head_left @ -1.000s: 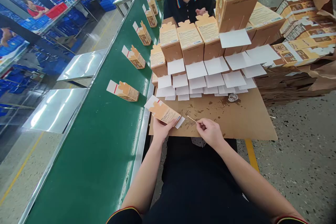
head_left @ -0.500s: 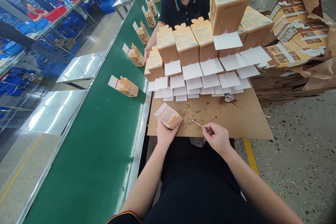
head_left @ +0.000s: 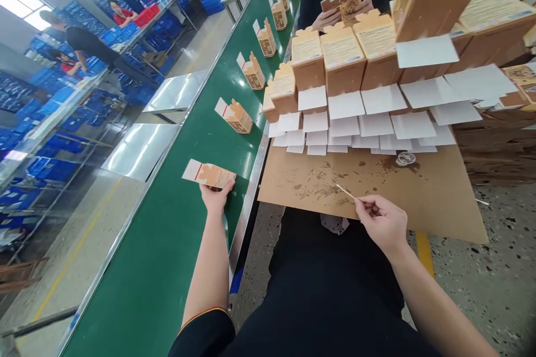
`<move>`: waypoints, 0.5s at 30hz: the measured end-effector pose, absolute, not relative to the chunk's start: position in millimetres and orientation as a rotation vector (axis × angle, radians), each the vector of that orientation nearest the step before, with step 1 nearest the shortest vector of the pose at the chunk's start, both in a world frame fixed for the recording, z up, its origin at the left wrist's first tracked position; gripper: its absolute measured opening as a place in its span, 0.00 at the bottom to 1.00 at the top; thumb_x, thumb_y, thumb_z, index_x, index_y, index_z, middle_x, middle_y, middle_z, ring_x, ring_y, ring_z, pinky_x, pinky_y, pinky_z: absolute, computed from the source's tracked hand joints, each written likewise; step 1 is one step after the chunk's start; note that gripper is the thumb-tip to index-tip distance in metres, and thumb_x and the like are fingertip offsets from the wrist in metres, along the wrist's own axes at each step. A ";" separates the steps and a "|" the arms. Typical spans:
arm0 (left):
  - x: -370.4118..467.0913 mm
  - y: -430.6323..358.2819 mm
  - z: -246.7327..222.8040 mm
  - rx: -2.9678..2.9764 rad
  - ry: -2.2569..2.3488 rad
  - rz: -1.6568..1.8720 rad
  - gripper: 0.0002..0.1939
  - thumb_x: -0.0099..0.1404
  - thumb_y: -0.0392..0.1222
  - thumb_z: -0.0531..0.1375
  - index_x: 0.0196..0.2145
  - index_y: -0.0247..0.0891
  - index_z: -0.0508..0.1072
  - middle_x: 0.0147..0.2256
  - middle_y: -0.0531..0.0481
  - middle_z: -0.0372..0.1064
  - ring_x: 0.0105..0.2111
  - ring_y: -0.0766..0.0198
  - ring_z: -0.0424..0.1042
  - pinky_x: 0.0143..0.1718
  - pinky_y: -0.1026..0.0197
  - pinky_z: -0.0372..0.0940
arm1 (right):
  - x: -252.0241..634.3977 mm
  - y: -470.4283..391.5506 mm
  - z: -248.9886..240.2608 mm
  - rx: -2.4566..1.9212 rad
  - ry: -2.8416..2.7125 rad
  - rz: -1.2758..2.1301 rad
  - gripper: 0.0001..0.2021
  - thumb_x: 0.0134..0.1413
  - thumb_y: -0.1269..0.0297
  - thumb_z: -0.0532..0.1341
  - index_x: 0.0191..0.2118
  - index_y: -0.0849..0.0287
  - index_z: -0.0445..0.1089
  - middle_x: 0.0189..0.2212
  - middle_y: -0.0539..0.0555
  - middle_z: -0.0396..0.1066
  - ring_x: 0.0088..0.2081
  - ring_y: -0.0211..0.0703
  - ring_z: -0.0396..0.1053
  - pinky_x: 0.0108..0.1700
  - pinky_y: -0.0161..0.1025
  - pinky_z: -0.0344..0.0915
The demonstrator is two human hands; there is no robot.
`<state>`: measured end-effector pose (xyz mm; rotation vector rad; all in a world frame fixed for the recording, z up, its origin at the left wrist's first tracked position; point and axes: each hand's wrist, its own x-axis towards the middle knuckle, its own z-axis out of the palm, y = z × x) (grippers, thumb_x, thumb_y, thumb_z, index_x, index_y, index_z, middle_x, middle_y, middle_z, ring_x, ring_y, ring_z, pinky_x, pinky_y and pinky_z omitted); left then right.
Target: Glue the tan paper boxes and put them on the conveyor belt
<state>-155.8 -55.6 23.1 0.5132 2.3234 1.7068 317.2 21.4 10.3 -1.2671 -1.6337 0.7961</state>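
Note:
My left hand point(head_left: 215, 198) grips a small brown cardboard box point(head_left: 216, 175) by its near side, over the green conveyor belt point(head_left: 167, 245). A white flap with a red strip sticks out at the box's left end. Whether its base touches the belt I cannot tell. Over the brown cardboard sheet point(head_left: 444, 201), my right hand point(head_left: 383, 220) pinches a cotton swab point(head_left: 345, 191), its tip pointing up and left. Dark wet spots mark the sheet beneath the swab. A small clear dish point(head_left: 405, 158) sits farther back on that sheet, by the stacked boxes.
Stacked brown boxes point(head_left: 343, 61) with white flaps point(head_left: 345, 106) line the sheet's back. Several more boxes point(head_left: 237, 117) stand along the belt. Across the stack, a co-worker's hands point(head_left: 324, 19) hold a carton. Metal tables point(head_left: 140, 148) adjoin the belt's left side. Another swab point(head_left: 481, 201) lies at right.
My left hand has carried the box leftward from the cardboard sheet to over the belt. My right hand still holds the swab. The co-worker now holds up a carton. The view has shifted.

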 end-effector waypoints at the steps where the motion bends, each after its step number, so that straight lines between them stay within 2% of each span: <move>1: -157.9 -58.6 18.5 0.518 2.330 1.664 0.48 0.40 0.37 0.87 0.55 0.41 0.68 0.60 0.36 0.76 0.65 0.41 0.78 0.72 0.35 0.69 | 317.7 22.8 10.2 -1.269 -1.645 0.808 0.14 0.68 0.51 0.69 0.32 0.52 0.82 0.24 0.53 0.79 0.23 0.43 0.74 0.27 0.38 0.75; 3: -155.9 -67.3 9.6 0.534 2.363 1.693 0.44 0.47 0.37 0.84 0.56 0.42 0.67 0.62 0.37 0.74 0.70 0.44 0.73 0.76 0.37 0.63 | 322.2 24.6 10.0 -1.292 -1.650 0.815 0.14 0.68 0.51 0.69 0.33 0.51 0.82 0.24 0.52 0.78 0.23 0.43 0.74 0.27 0.39 0.75; 5: -145.9 -79.7 3.0 0.550 2.427 1.878 0.35 0.58 0.41 0.79 0.56 0.44 0.66 0.61 0.39 0.72 0.70 0.49 0.72 0.76 0.40 0.61 | 332.2 25.2 9.9 -1.342 -1.610 0.794 0.15 0.68 0.48 0.69 0.34 0.52 0.82 0.23 0.52 0.77 0.23 0.42 0.73 0.27 0.39 0.74; 8: -118.0 -91.9 1.3 0.723 2.442 2.139 0.18 0.70 0.47 0.68 0.51 0.44 0.67 0.51 0.45 0.72 0.57 0.53 0.79 0.67 0.41 0.71 | 352.9 24.4 10.2 -1.424 -1.504 0.722 0.19 0.66 0.42 0.71 0.34 0.52 0.82 0.22 0.51 0.75 0.20 0.41 0.71 0.25 0.39 0.72; 11: -90.1 -68.9 16.8 1.044 2.215 2.183 0.14 0.70 0.51 0.66 0.47 0.44 0.69 0.44 0.49 0.71 0.47 0.55 0.80 0.59 0.44 0.75 | 368.2 24.2 12.7 -1.465 -1.419 0.681 0.22 0.63 0.38 0.72 0.34 0.53 0.82 0.21 0.53 0.75 0.19 0.41 0.69 0.22 0.40 0.70; 15: -87.8 33.5 66.1 1.109 1.847 2.148 0.13 0.73 0.51 0.63 0.49 0.43 0.73 0.47 0.46 0.74 0.50 0.55 0.80 0.62 0.45 0.73 | 367.9 26.5 20.1 -1.455 -1.364 0.681 0.24 0.61 0.35 0.73 0.33 0.53 0.81 0.20 0.53 0.73 0.18 0.41 0.68 0.21 0.41 0.70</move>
